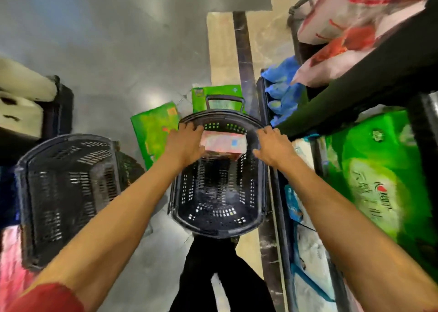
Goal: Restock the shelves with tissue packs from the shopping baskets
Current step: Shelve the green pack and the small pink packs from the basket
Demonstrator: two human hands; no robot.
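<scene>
Basket (218, 228): pink pack (224, 143) lying at its 12 o'clock end, long axis 9-to-3. Left hand (187, 143) nearer, touching 9 o'clock end, fingers straight, no grip. Right hand (272, 147) just off 3 o'clock end, fingers spread, empty.

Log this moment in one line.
left hand: at left end of pack | right hand: on basket rim | pack: in basket

The left hand (187, 145) partly hides a blurred, seemingly pink pack (225, 143).
</scene>
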